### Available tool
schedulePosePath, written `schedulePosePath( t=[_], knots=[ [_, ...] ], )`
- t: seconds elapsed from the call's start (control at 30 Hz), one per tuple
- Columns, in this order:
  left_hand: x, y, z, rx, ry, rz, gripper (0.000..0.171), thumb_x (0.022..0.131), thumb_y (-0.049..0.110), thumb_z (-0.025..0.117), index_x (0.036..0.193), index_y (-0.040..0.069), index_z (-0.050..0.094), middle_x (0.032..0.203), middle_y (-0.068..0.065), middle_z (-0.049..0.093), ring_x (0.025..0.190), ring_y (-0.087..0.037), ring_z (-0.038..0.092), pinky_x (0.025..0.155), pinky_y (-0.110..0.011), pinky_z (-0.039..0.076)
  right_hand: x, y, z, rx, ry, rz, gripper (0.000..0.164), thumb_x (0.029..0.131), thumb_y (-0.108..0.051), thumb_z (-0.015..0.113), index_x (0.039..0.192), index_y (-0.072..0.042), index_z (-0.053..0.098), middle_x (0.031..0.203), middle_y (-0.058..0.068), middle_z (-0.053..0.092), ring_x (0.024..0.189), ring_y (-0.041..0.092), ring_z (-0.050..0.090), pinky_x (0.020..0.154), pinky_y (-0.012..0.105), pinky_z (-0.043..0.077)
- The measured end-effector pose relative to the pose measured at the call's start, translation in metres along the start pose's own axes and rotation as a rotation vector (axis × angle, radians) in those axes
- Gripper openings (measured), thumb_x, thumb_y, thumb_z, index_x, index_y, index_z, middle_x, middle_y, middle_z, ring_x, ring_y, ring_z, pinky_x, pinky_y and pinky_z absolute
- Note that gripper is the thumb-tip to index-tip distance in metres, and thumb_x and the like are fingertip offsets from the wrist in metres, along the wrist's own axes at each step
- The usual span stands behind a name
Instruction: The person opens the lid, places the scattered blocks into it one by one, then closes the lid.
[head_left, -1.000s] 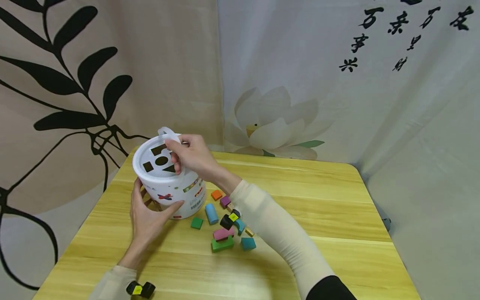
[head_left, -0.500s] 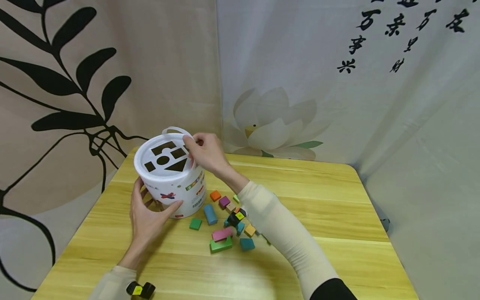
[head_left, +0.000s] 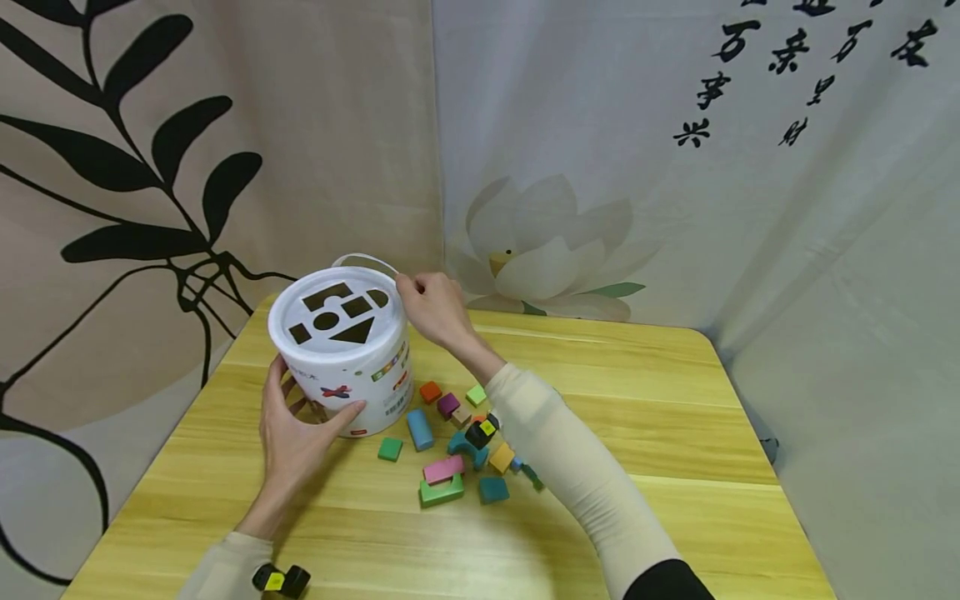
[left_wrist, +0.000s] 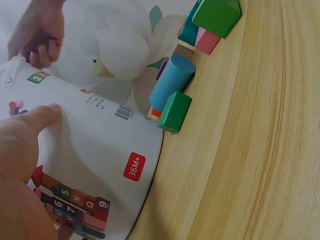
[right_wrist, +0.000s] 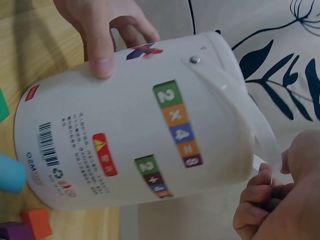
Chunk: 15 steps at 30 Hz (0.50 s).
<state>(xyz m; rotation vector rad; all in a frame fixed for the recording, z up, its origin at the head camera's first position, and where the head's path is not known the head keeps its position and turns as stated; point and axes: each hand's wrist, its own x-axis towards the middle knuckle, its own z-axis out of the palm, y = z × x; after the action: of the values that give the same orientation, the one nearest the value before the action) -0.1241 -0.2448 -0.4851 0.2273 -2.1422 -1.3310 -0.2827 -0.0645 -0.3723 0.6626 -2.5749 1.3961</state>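
Observation:
A white plastic bucket (head_left: pixel 330 379) stands on the table, printed with pictures and text. Its lid (head_left: pixel 307 342) has several cut-out shapes, among them a triangle and an oval. My left hand (head_left: pixel 300 437) grips the bucket's lower left side, thumb across the front and fingers partly hidden behind. At the right rim, my right hand (head_left: pixel 437 312) pinches the white handle (head_left: pixel 367 257) between thumb and curled fingers. In the right wrist view that handle (right_wrist: pixel 231 102) runs from a rivet on the bucket's side to my fingertips.
Right of the bucket lie loose blocks: a blue cylinder (head_left: pixel 421 429), a green block (head_left: pixel 390 449), a pink block (head_left: pixel 444 469) beside a light green one (head_left: pixel 442 492), a teal one (head_left: pixel 493 490) and several more. The wooden table (head_left: pixel 637 400) meets printed curtains at the back.
My right hand has moved right across the lid to the right rim, bringing the handle toward the back right and uncovering the holes. My left hand and the bucket have stayed put.

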Motion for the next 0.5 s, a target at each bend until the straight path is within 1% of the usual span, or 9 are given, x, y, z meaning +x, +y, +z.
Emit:
schedulePosePath(
  t=[0.13,0.2,0.27,0.33,0.4,0.5],
  knots=[
    [0.0,0.002,0.0,-0.002,0.001,0.001,0.124,0.067,0.014,0.095,0.164,0.029,0.02,0.161,-0.008,0.031,0.139,-0.038,0.037,0.102,-0.066,0.039,-0.002,0.012,0.002,0.052,-0.04,0.077,0.051,0.105,-0.035,0.044,0.058,-0.018,0.042,0.051,-0.003,0.036,0.043,0.012,0.031,0.039,0.024,0.024],
    [0.0,0.004,0.0,-0.004,0.003,0.003,0.123,0.067,0.013,0.095,0.164,0.028,0.022,0.16,-0.009,0.032,0.138,-0.038,0.038,0.102,-0.065,0.04,-0.003,0.017,0.003,0.083,-0.058,0.119,0.049,0.104,-0.032,0.043,0.057,-0.017,0.042,0.051,-0.003,0.036,0.043,0.011,0.03,0.039,0.024,0.023],
    [0.0,0.006,-0.001,-0.002,0.005,0.003,0.122,0.067,0.012,0.095,0.164,0.027,0.023,0.159,-0.009,0.034,0.137,-0.036,0.04,0.102,-0.062,0.042,-0.005,0.022,0.005,0.122,-0.079,0.167,0.047,0.102,-0.03,0.044,0.058,-0.016,0.045,0.052,-0.004,0.039,0.043,0.011,0.031,0.039,0.024,0.023],
    [0.0,0.008,-0.002,-0.001,0.006,0.002,0.121,0.066,0.012,0.095,0.163,0.026,0.024,0.157,-0.009,0.036,0.136,-0.034,0.042,0.102,-0.06,0.043,-0.006,0.027,0.008,0.167,-0.108,0.224,0.044,0.101,-0.027,0.044,0.06,-0.012,0.05,0.052,-0.004,0.042,0.042,0.01,0.033,0.038,0.023,0.025],
    [0.0,0.008,-0.002,-0.001,0.005,-0.001,0.121,0.066,0.012,0.095,0.163,0.025,0.025,0.157,-0.009,0.036,0.135,-0.034,0.042,0.103,-0.058,0.043,-0.008,0.033,0.011,0.219,-0.154,0.288,0.042,0.1,-0.024,0.044,0.063,-0.006,0.055,0.051,-0.003,0.044,0.041,0.01,0.034,0.036,0.023,0.026],
    [0.0,0.006,-0.001,-0.005,0.001,-0.004,0.121,0.067,0.013,0.095,0.163,0.027,0.024,0.159,-0.009,0.034,0.137,-0.037,0.04,0.103,-0.061,0.042,-0.011,0.042,0.017,0.306,-0.238,0.386,0.039,0.097,-0.021,0.044,0.065,-0.001,0.055,0.048,-0.002,0.041,0.039,0.01,0.031,0.035,0.024,0.024]
  ],
)
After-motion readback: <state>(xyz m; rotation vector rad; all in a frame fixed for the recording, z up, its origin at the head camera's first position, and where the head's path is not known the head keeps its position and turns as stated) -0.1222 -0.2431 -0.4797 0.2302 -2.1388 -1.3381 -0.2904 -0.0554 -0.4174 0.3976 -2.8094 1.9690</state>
